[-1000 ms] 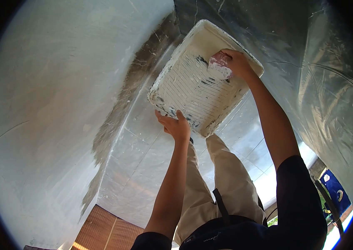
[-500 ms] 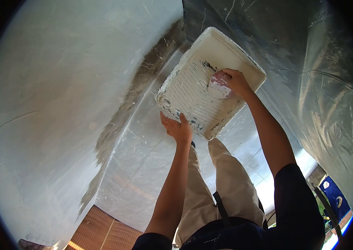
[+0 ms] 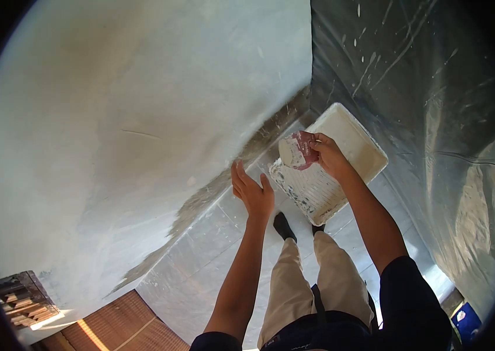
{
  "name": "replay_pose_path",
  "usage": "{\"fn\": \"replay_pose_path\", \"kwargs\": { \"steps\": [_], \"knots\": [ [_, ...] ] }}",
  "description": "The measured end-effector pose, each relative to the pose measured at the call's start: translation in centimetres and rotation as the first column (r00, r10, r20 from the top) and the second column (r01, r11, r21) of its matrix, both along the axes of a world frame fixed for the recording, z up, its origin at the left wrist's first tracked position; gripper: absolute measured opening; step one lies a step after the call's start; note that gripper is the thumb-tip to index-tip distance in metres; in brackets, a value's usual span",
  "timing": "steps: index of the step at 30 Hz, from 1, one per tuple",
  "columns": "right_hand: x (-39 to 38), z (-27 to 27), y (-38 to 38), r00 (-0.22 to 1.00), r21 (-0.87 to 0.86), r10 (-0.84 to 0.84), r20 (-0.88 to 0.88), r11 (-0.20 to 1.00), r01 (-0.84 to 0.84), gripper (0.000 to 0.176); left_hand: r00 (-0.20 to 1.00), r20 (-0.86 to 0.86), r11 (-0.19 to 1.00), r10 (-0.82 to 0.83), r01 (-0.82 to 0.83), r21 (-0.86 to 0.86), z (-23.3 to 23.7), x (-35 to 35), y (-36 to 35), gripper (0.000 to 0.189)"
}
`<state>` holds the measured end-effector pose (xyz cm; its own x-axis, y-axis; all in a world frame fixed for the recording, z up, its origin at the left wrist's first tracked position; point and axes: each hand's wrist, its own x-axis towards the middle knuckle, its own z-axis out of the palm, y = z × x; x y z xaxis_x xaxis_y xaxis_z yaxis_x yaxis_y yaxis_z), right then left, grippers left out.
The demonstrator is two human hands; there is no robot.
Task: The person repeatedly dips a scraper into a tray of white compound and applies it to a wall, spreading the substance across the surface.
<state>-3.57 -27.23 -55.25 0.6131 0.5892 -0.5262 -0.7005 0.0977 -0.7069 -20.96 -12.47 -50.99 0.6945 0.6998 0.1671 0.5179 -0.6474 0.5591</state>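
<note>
A maroon scraper [image 3: 307, 153], its blade coated with off-white paste, is pinched in my right hand [image 3: 330, 157]. It is held above the left part of a paint tray [image 3: 364, 155], whose ribbed surface is smeared white. My left hand [image 3: 253, 192] is raised to the left of the tray with its fingers apart and nothing in it. Behind my left fingers lies the pale wall [image 3: 142, 152], with a rough unpainted strip [image 3: 206, 196] along its bottom edge.
Grey plastic sheeting [image 3: 399, 88] hangs on the right. Below are my two feet, in dark socks [image 3: 284, 227], on a covered floor [image 3: 218, 234]. A brown woven panel [image 3: 130, 327] and a wooden vent [image 3: 25, 299] are at the lower left.
The scraper has been lifted off the tray's ribbed part and moved left. My left hand has moved away from the tray's edge. The view has shifted, showing more wall and my feet.
</note>
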Motion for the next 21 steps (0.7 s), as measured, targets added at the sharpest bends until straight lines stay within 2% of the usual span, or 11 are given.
{"fn": "replay_pose_path", "kwargs": {
  "steps": [3, 6, 7, 12, 17, 21],
  "knots": [
    [0.2, 5.0, 2.3, 0.996, 0.202, -0.015, -0.091, 0.979, 0.033, 0.034, 0.997, 0.046, 0.992, -0.061, 0.055, 0.109, 4.3, 0.7, 1.5, 0.068],
    [0.0, 9.7, 4.4, 1.0, 0.332, -0.012, 0.0, 0.943, 0.011, 0.035, 0.993, 0.089, 0.976, -0.079, 0.059, 0.211, 8.4, 1.2, 2.9, 0.068],
    [0.1, 11.4, 4.8, 0.999, 0.429, 0.035, -0.006, 0.903, -0.029, 0.037, 0.991, 0.109, 0.969, -0.081, 0.053, 0.24, 9.8, 1.3, 3.3, 0.068],
    [0.0, 19.2, 7.5, 0.999, 0.503, 0.04, 0.021, 0.863, -0.045, 0.037, 0.974, 0.198, 0.915, -0.113, 0.024, 0.403, 16.3, 1.4, 5.5, 0.067],
    [-0.8, 28.2, 9.2, 0.996, 0.55, 0.0, 0.091, 0.833, -0.05, 0.039, 0.964, 0.208, 0.817, -0.166, 0.017, 0.576, 22.4, 1.3, 8.0, 0.064],
    [-1.7, 32.4, 10.9, 0.989, 0.638, -0.009, 0.146, 0.765, -0.087, 0.038, 0.953, 0.243, 0.762, -0.18, -0.021, 0.647, 27.0, 0.8, 10.1, 0.062]
  ]
}}
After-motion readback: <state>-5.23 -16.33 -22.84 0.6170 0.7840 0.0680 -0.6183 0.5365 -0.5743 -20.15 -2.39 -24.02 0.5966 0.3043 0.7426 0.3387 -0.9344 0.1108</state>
